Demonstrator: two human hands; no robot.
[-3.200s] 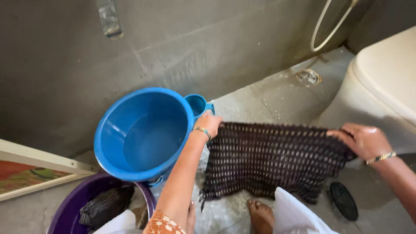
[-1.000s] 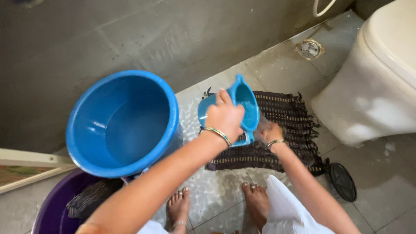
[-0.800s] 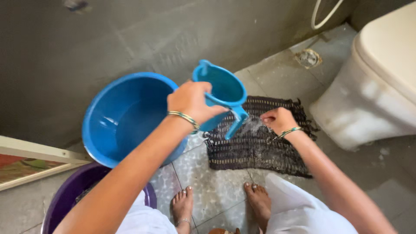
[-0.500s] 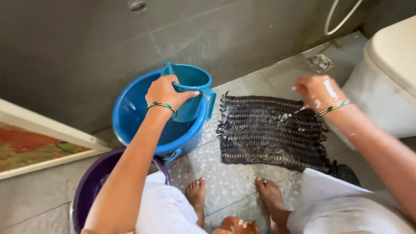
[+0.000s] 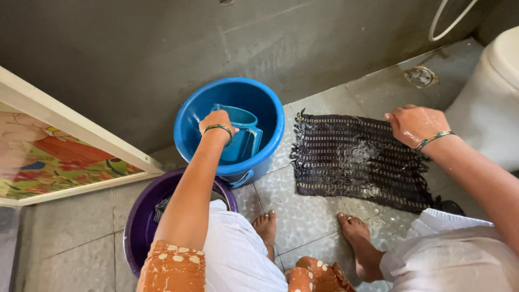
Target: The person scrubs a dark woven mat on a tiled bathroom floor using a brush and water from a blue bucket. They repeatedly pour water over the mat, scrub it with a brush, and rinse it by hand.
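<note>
Purple tub, near left, on the floor. Blue bucket, far centre; left hand gripping a blue mug inside it. Dark wet mat, right, flat on floor; right hand, fingers curled, over its far right corner.

This is a home bathroom. A pale toilet stands on the wet tiled floor beside a metal floor drain. A blue bucket and a purple tub sit against the grey wall.
</note>
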